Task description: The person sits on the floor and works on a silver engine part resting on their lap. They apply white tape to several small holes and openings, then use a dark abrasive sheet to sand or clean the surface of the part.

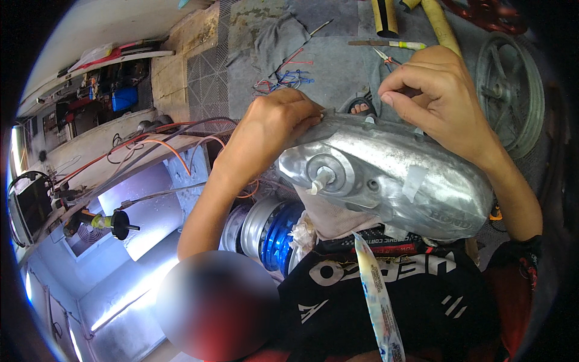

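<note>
A silver metal engine casing [446,193] lies tilted across my lap, with a white-wrapped shaft [321,180] in its round boss and a pale tape patch [413,181] on its face. My left hand [274,123] is closed at the casing's upper left edge, fingertips pinched against it; what they hold is hidden. Just above the upper right edge, my right hand [431,96] has its fingers curled toward the thumb, anything between them unclear. Below the casing, a long printed tape strip [377,295] hangs over my black clothing.
Blue and silver wheel rims [280,235] sit left below. A grey wheel [512,114] stands right. Colored hex keys [295,78], pliers [383,57], a file [377,43] and yellow tubes [386,18] lie on the floor ahead. Hoses [175,151] cross a bench at left.
</note>
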{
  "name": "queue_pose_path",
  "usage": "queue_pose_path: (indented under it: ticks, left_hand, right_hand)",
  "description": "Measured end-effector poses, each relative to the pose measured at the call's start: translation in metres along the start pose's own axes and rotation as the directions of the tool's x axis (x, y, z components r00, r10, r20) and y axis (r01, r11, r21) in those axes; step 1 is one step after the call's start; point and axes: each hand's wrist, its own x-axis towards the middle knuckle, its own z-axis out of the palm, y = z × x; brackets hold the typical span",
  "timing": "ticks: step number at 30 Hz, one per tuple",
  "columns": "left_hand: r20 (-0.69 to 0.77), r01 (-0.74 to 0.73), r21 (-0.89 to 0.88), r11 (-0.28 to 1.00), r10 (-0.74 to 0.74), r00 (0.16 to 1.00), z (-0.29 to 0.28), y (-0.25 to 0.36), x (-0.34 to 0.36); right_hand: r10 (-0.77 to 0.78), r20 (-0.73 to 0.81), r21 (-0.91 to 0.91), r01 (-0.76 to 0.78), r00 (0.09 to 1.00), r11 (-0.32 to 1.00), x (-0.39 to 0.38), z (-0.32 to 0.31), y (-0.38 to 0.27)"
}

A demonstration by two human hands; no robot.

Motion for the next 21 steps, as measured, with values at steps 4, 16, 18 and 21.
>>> queue_pose_path:
  ticks: [4, 16, 18, 21]
  left_hand:
    - [0.016, 0.021, -0.022, 1.000, -0.021, 1.000, -0.001, -0.001, 0.002]
    - [0.055, 0.020, -0.008, 1.000, -0.020, 0.998, -0.003, -0.005, 0.006]
    - [0.070, 0.019, 0.010, 1.000, -0.019, 0.997, -0.003, -0.006, 0.006]
    - [0.059, 0.050, -0.033, 0.998, -0.048, 0.997, -0.001, -0.013, 0.003]
  right_hand:
    - [0.015, 0.003, 0.003, -0.015, 1.000, 1.000, -0.001, 0.001, 0.001]
    - [0.036, 0.004, 0.010, -0.036, 0.999, 0.999, -0.003, -0.001, 0.002]
    - [0.017, 0.012, 0.009, -0.017, 1.000, 1.000, -0.002, -0.002, 0.003]
    - [0.070, 0.029, 0.026, -0.070, 0.997, 0.997, -0.001, -0.003, 0.000]
